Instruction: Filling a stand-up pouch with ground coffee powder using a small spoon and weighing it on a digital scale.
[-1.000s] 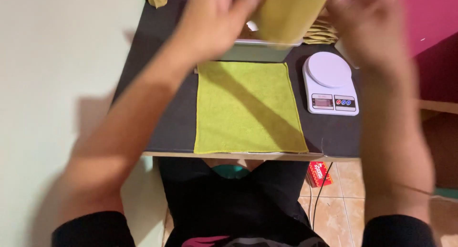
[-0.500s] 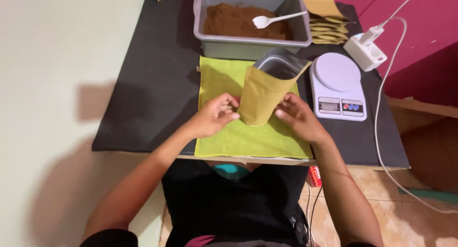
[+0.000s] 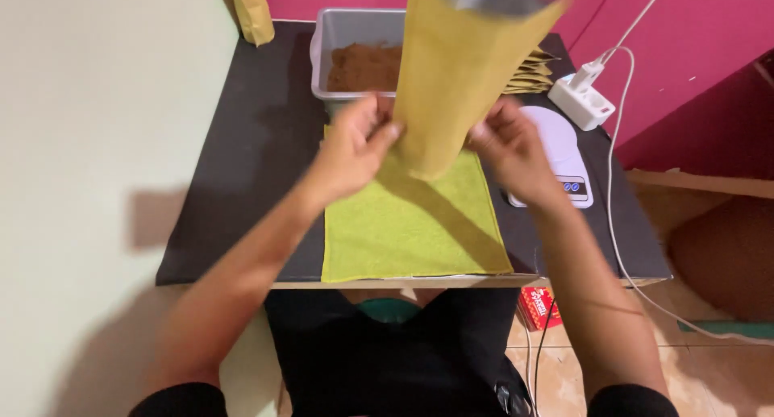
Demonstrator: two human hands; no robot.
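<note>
Yellow pouch (image 3: 455, 70) is pinched at its lower sides by left hand (image 3: 355, 147) and right hand (image 3: 512, 147) above green cloth (image 3: 403, 224).

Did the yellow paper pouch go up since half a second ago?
Yes. The yellow paper pouch stood on the green cloth; now both hands hold it raised, covering part of the grey tub.

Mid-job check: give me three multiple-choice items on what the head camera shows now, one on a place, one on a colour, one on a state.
1. Where is the grey plastic tub of brown powder?
A. at the table's far edge
B. on the floor
C. on the white scale

2. What colour is the square cloth?
A. blue
B. yellow-green
C. white

3. How is the tall mustard paper pouch?
A. lying flat
B. lifted off the cloth
C. inside the tub

A: it sits beyond the cloth. B: plain in view. B: left hand and right hand pinch its lower corners in the air.
</note>
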